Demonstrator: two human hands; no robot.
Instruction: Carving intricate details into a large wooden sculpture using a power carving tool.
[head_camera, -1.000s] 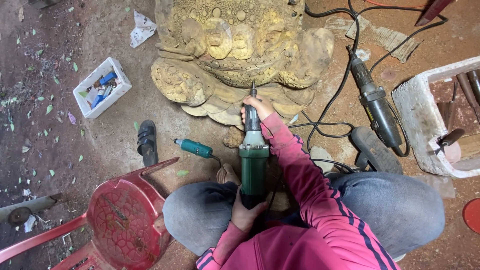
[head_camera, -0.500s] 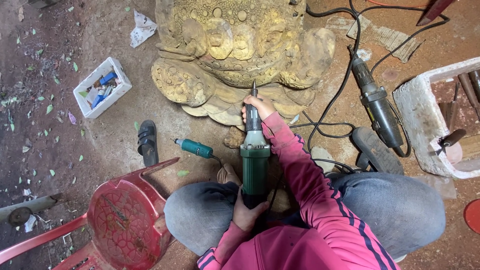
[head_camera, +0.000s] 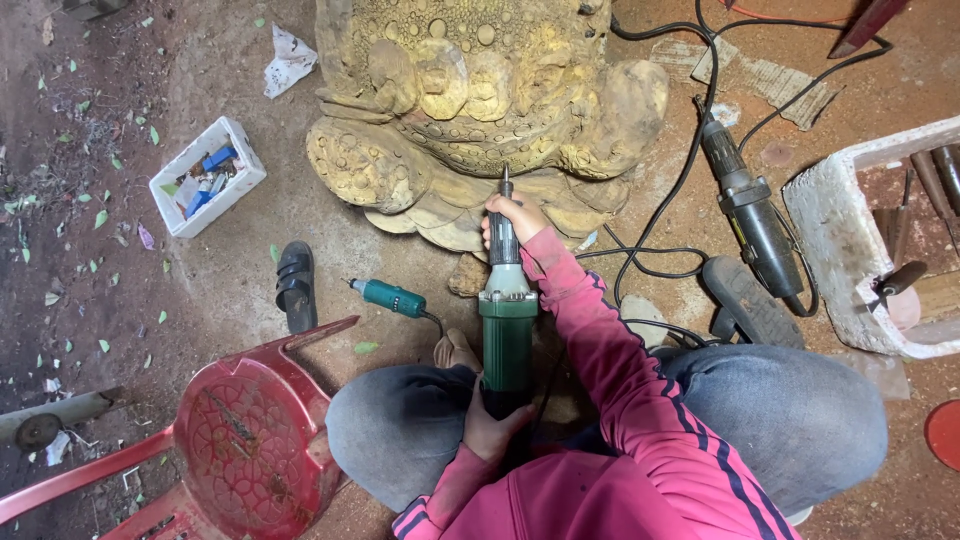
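Hands both grip a long green electric die grinder (head_camera: 507, 330), right hand (head_camera: 512, 218) closed near its nose, left hand (head_camera: 492, 428) wrapped round its rear, bit touching the carved yellowish wooden toad sculpture (head_camera: 470, 110).

You had three power tools: green grinder (head_camera: 508, 330) in hands, teal one (head_camera: 392, 297), grey one (head_camera: 752, 215). One carving (head_camera: 480, 110), one sandal (head_camera: 296, 285), two boxes (head_camera: 205, 177) (head_camera: 850, 240), one red chair (head_camera: 250, 430).

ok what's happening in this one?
A seated person works a green die grinder on a large wooden carving on the ground. The right hand grips the grinder's nose, its bit at the carving's base; the left hand holds the rear. A second grinder and a small teal tool lie nearby.
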